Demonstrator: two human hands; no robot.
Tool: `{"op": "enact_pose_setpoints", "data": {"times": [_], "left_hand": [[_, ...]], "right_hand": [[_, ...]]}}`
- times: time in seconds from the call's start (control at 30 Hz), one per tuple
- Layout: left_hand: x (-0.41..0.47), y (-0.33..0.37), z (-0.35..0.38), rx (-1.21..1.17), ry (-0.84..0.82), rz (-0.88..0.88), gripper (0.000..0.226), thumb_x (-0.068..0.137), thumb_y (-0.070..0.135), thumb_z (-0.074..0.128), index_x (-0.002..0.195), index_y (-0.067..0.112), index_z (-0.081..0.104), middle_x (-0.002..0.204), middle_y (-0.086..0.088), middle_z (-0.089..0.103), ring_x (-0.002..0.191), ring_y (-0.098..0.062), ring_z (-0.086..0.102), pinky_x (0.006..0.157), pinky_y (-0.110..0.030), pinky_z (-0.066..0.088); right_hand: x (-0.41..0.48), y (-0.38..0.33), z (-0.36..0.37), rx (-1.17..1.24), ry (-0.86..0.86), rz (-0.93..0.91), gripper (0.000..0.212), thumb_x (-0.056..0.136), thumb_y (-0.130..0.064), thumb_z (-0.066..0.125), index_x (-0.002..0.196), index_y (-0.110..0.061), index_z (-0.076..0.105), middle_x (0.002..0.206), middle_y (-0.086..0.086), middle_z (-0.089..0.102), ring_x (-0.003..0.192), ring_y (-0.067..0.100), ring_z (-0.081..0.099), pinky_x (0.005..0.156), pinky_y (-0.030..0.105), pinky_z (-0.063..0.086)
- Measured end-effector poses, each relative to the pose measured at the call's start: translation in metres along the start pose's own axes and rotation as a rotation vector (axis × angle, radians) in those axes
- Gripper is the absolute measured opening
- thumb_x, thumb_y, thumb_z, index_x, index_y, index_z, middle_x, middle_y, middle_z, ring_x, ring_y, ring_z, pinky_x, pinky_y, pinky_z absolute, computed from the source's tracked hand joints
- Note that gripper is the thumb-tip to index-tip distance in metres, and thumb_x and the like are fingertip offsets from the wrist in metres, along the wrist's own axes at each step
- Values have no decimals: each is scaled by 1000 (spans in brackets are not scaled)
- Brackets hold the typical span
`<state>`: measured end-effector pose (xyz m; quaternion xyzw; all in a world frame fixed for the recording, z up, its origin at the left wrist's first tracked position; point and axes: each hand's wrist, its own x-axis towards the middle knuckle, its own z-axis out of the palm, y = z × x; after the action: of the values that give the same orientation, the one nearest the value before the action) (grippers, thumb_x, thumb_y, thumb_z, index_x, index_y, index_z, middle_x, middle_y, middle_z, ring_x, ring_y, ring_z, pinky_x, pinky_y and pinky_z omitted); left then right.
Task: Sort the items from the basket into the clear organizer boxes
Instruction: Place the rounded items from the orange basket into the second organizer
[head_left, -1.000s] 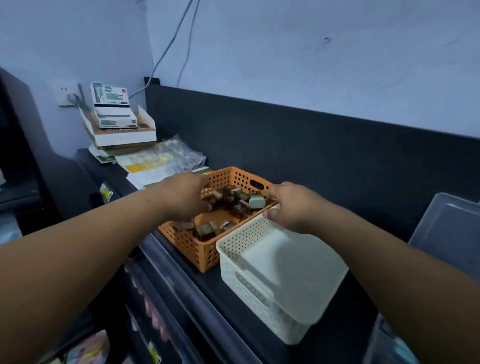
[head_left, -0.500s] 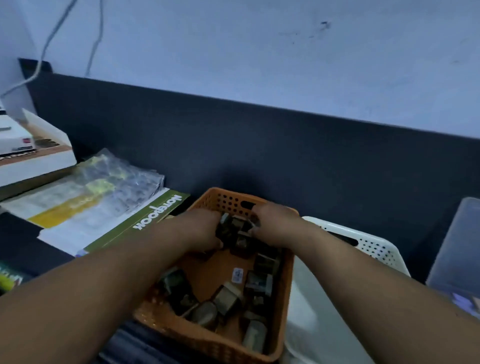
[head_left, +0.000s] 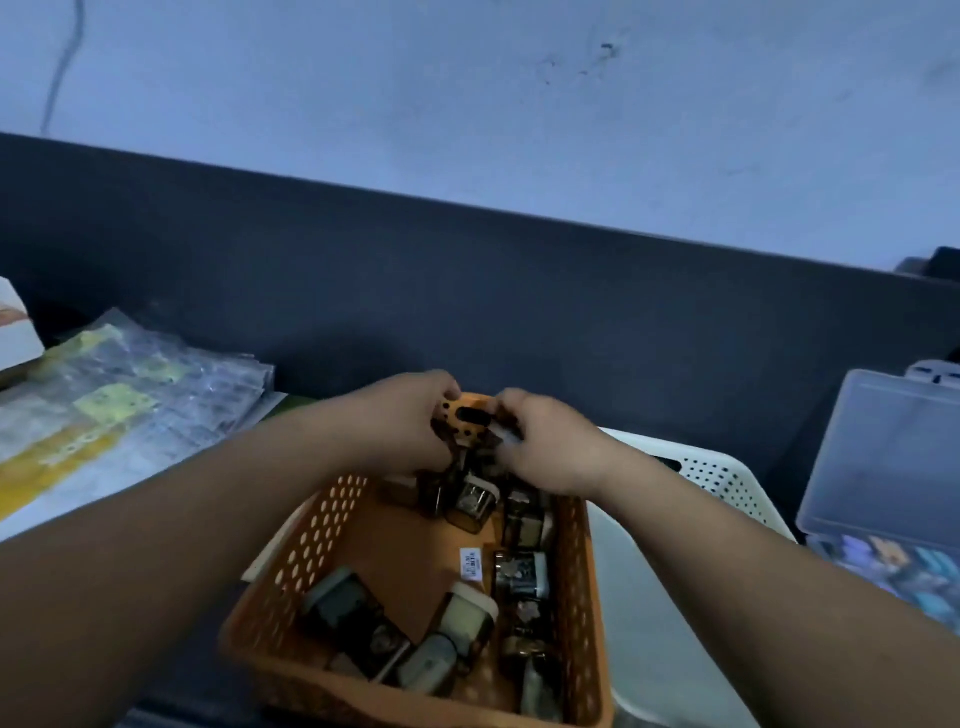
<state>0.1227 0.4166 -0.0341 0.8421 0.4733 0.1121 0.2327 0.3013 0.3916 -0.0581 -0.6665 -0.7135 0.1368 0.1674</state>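
While the left hand and right hand clutch items in the orange basket, picking seems underway; next, carry them to the clear organizer box, right of frame.

One wide-angle camera, worn on the head, looks forward and steeply down along both forearms; it sits close over the orange basket, whose near edge reaches the frame's bottom; the view is rolled, so the dark back panel slopes down rightward.
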Motion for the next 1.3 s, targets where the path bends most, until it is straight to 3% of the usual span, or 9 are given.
{"op": "enact_pose_setpoints", "data": {"times": [0.2,0.33,0.47,0.57,0.7,0.9,1.03,1.2,1.3], "left_hand": [[-1,39,4,-805,-113,-3,34,79,-1,60,109,15,58,100,-11,62,89,-24,64,76,-38,56],[2,78,20,-930,-173,46,31,84,-12,52,103,10,62,84,-7,62,75,-14,62,67,-25,53],[1,141,46,-1092,-251,68,12,88,5,58,97,13,58,80,-4,62,66,-12,60,56,-21,45],[-6,199,75,-1136,-319,80,10,89,3,50,92,11,56,93,-15,60,77,-23,60,52,-23,45],[-24,285,124,-1129,-461,120,30,81,-6,33,93,5,59,90,-16,64,82,-27,64,57,-26,53],[-49,400,201,-1220,-604,147,35,86,-3,35,102,8,64,90,-15,65,75,-24,62,55,-27,57],[-63,466,253,-1245,-677,143,36,89,2,32,106,11,63,92,-16,64,67,-25,62,46,-22,48],[-73,539,294,-1146,-831,223,31,85,-5,39,103,6,61,86,-10,59,71,-16,55,47,-17,40],[-69,574,313,-974,-852,298,26,87,-8,49,99,9,63,81,-5,61,69,-10,57,49,-16,42]], "right_hand": [[-42,11,-34,443,65,59,29,94,-16,50,122,-20,56,97,-4,63,85,14,59,79,30,50],[-86,29,-58,478,131,110,34,96,-15,45,130,-19,47,107,-2,61,80,12,57,66,24,47],[-145,63,-89,418,242,197,15,93,-27,46,103,-18,54,87,1,67,72,12,57,60,28,42],[-197,97,-113,447,322,270,15,93,-20,43,97,-13,56,73,6,63,59,16,54,51,26,37],[-278,146,-146,607,363,398,25,100,-24,38,110,-9,55,87,15,60,52,19,60,46,24,36],[-398,221,-176,724,436,516,29,103,-28,35,119,-25,59,106,8,62,64,20,63,53,22,43],[-465,267,-187,800,516,564,24,96,-26,50,119,-25,58,95,3,63,63,17,59,57,24,39],[-532,310,-207,605,548,606,51,78,3,67,119,-24,53,91,3,62,67,14,54,55,24,45],[-556,335,-219,563,585,634,45,80,2,64,117,-22,51,92,7,62,64,14,55,53,25,46]]}}
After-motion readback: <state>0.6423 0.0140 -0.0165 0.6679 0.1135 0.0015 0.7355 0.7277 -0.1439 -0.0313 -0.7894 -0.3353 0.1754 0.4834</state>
